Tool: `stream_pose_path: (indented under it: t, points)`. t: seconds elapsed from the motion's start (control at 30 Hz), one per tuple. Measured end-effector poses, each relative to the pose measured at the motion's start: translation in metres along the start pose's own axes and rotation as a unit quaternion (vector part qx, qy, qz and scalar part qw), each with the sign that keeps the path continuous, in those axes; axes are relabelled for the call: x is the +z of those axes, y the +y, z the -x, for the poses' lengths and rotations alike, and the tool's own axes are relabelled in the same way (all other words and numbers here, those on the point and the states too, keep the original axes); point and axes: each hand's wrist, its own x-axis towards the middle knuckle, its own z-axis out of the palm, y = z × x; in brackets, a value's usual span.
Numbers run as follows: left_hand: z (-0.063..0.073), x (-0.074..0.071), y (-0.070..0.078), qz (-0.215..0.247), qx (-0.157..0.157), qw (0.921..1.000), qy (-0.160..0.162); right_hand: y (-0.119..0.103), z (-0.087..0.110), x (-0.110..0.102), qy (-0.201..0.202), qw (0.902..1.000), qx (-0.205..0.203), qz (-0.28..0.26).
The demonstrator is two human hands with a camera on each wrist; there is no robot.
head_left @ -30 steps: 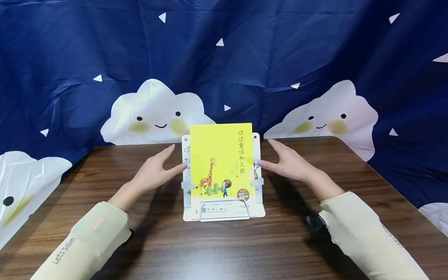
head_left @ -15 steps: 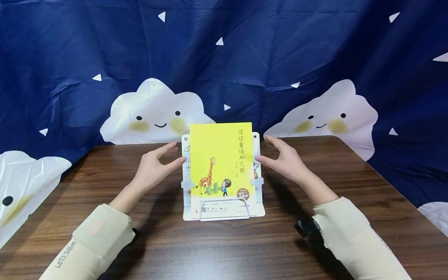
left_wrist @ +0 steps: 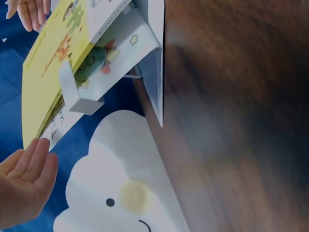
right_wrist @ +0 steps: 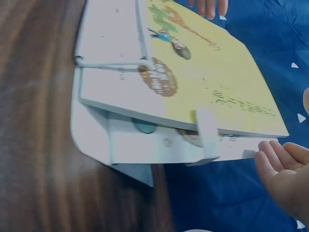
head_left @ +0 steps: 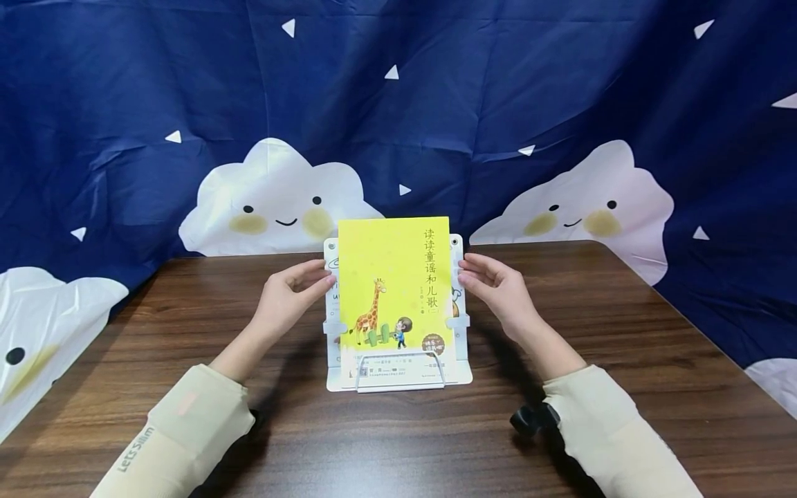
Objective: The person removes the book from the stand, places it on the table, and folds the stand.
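A yellow book [head_left: 392,263] with a giraffe and a child on its cover leans upright on a white book stand [head_left: 459,346]. Two side clips and a wire holder at the bottom keep it in place. My left hand [head_left: 283,297] is at the stand's left edge, its fingertips right at the rim in the left wrist view. On the other side, my right hand [head_left: 507,294] has its fingertips at the stand's right edge. The fingers of both hands are fairly straight, as the right wrist view shows at the stand's upper corner.
The stand rests on a dark wooden table [head_left: 398,443]. Behind it hangs a blue curtain [head_left: 398,104] with smiling clouds and small white triangles. A folded support foot [left_wrist: 153,77] of the stand shows behind it in the left wrist view.
Both hands have moved inward to the stand's two side edges, and the gap between thumb and fingers has narrowed. The book and stand have stayed where they were.
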Motion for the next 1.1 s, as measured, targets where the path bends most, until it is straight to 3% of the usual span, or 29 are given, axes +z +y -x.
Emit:
stream_pose_path:
  t: [0.2,0.53,0.6,0.77,0.83,0.9,0.97,1.1]
  points:
    - [0.002,0.005,-0.003,0.012,-0.024,0.9995,-0.012,0.011,0.006,0.004,-0.008,0.9978,0.006,-0.065]
    - [0.001,0.013,-0.011,0.13,-0.038,0.9901,-0.037,0.014,0.014,0.009,0.003,0.9907,0.06,-0.122]
    - [-0.007,0.016,-0.031,0.151,-0.056,0.9862,-0.039,0.013,0.014,0.01,0.009,0.9882,0.077,-0.132]
    - [-0.034,0.021,-0.102,0.207,-0.104,0.9717,-0.047,0.011,0.012,0.013,0.018,0.9823,0.113,-0.148]
    - [-0.036,0.021,-0.108,0.22,-0.109,0.9678,-0.054,0.009,0.011,0.014,0.022,0.9802,0.128,-0.149]
    - [-0.032,0.02,-0.095,0.224,-0.119,0.9656,-0.057,0.007,0.011,0.015,0.027,0.9783,0.142,-0.148]
    - [-0.03,0.02,-0.096,0.248,-0.113,0.9596,-0.069,0.005,0.01,0.016,0.032,0.9766,0.156,-0.144]
    - [-0.014,0.018,-0.051,0.248,-0.132,0.9579,-0.06,-0.001,0.009,0.018,0.04,0.9749,0.18,-0.125]
